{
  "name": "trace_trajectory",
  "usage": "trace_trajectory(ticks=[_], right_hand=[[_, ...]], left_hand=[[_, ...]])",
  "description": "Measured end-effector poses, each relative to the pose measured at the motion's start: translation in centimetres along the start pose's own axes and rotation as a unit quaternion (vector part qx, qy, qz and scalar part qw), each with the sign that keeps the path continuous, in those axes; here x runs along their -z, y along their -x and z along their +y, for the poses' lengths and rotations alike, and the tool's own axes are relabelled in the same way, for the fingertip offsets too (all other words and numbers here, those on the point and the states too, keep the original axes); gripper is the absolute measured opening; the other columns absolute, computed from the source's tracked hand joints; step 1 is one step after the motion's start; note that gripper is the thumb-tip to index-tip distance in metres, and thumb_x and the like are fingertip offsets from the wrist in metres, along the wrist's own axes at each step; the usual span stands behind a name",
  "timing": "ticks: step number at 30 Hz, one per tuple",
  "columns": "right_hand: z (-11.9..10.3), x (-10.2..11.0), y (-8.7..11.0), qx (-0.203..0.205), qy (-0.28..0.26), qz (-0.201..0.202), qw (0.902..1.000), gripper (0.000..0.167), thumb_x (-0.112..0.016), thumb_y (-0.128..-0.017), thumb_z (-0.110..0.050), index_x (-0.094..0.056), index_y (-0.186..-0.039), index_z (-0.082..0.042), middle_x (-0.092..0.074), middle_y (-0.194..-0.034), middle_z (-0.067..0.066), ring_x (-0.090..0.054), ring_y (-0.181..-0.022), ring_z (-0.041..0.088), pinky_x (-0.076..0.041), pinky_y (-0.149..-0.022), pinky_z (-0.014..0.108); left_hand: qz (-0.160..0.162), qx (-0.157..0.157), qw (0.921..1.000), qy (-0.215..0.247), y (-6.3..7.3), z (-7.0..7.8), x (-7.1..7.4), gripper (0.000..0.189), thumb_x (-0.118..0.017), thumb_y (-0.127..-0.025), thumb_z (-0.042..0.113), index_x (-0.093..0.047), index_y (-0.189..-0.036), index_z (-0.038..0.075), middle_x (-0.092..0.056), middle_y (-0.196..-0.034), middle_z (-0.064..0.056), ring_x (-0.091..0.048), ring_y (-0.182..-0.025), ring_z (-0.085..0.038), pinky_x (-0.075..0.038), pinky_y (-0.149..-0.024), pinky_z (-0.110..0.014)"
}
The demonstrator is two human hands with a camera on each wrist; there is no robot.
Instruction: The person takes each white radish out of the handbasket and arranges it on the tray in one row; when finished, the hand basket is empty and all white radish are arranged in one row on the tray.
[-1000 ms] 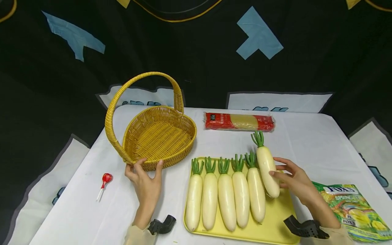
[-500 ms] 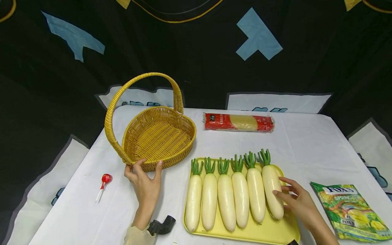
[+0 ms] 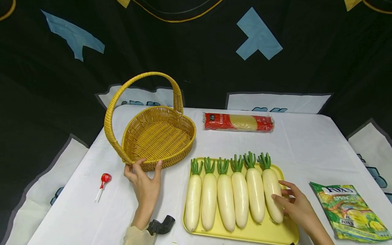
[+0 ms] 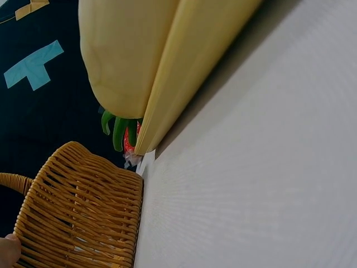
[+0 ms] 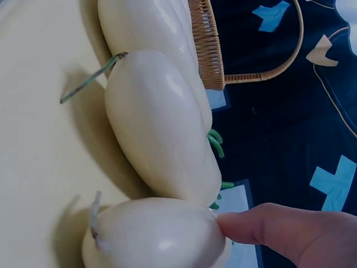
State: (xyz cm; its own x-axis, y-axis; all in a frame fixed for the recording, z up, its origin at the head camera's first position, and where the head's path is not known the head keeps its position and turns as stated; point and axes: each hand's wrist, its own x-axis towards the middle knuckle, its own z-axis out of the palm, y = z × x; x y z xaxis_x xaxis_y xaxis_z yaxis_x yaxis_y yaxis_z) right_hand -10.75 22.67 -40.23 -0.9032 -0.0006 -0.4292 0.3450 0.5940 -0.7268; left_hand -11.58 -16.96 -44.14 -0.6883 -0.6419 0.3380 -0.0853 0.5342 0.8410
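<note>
Several white radishes (image 3: 227, 202) with green tops lie side by side on a yellow tray (image 3: 245, 235). My right hand (image 3: 296, 207) holds the rightmost white radish (image 3: 271, 192) by its side. The right wrist view shows the thumb (image 5: 262, 226) pressed against that radish, the other fingers hidden. At the left, a golden wicker basket (image 3: 179, 156) with a tall arched handle holds nothing. My left hand (image 3: 146, 189) grips its near rim, one fingertip over the edge. The left wrist view catches only a bit of a finger (image 4: 8, 251) at the basket's side.
A red-wrapped pack of noodles (image 3: 239, 122) lies behind the tray. To the right is a green FOX'S candy bag (image 3: 352, 212). A red lollipop (image 3: 104, 182) lies at the left on the white-covered table (image 3: 76, 211). A black cloth (image 3: 196, 58) hangs behind.
My right hand has brought the rightmost radish down and toward me, from raised over the tray to lying beside the others. The left hand and basket stay put.
</note>
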Motion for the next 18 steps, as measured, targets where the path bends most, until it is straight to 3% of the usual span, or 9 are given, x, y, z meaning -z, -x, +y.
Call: trace_trajectory(ticks=[6,12,16,18], right_hand=[[-0.3,0.3,0.0,0.029,0.069,0.002,0.9972,0.072,-0.057,-0.086,-0.043,-0.025,-0.139,-0.004,-0.045,-0.122,0.023,-0.055,-0.097,0.025,-0.049,-0.067,0.031],[-1.5,0.5,0.1,0.107,0.141,0.032,0.9837,0.07,-0.056,-0.085,-0.045,-0.033,-0.135,-0.002,-0.044,-0.125,0.028,-0.051,-0.106,0.039,-0.048,-0.076,0.045],[-3.3,0.4,-0.1,0.161,0.142,0.066,0.9744,0.066,-0.055,-0.087,-0.043,-0.035,-0.135,-0.002,-0.04,-0.127,0.027,-0.044,-0.111,0.04,-0.045,-0.08,0.049],[-4.3,0.3,-0.2,0.187,0.141,0.084,0.9684,0.064,-0.056,-0.087,-0.041,-0.036,-0.134,-0.003,-0.039,-0.128,0.025,-0.042,-0.112,0.039,-0.043,-0.082,0.051]], left_hand=[[-0.004,0.002,1.0,-0.002,0.1,0.1,0.0,0.052,-0.069,-0.077,0.037,-0.044,-0.114,0.009,-0.013,-0.133,-0.026,-0.026,-0.123,-0.043,-0.029,-0.095,-0.055],[-0.011,0.003,0.9999,-0.005,0.0,0.2,0.2,0.052,-0.069,-0.078,0.037,-0.043,-0.114,0.009,-0.013,-0.132,-0.026,-0.026,-0.123,-0.042,-0.029,-0.095,-0.054],[-0.047,0.019,0.9981,-0.036,-0.1,0.8,0.9,0.056,-0.066,-0.079,0.041,-0.041,-0.117,0.008,-0.013,-0.132,-0.028,-0.032,-0.116,-0.044,-0.034,-0.088,-0.054],[-0.091,0.035,0.9924,-0.075,-0.2,1.4,1.7,0.063,-0.063,-0.08,0.046,-0.036,-0.122,0.008,-0.012,-0.133,-0.03,-0.036,-0.112,-0.047,-0.036,-0.083,-0.054]])
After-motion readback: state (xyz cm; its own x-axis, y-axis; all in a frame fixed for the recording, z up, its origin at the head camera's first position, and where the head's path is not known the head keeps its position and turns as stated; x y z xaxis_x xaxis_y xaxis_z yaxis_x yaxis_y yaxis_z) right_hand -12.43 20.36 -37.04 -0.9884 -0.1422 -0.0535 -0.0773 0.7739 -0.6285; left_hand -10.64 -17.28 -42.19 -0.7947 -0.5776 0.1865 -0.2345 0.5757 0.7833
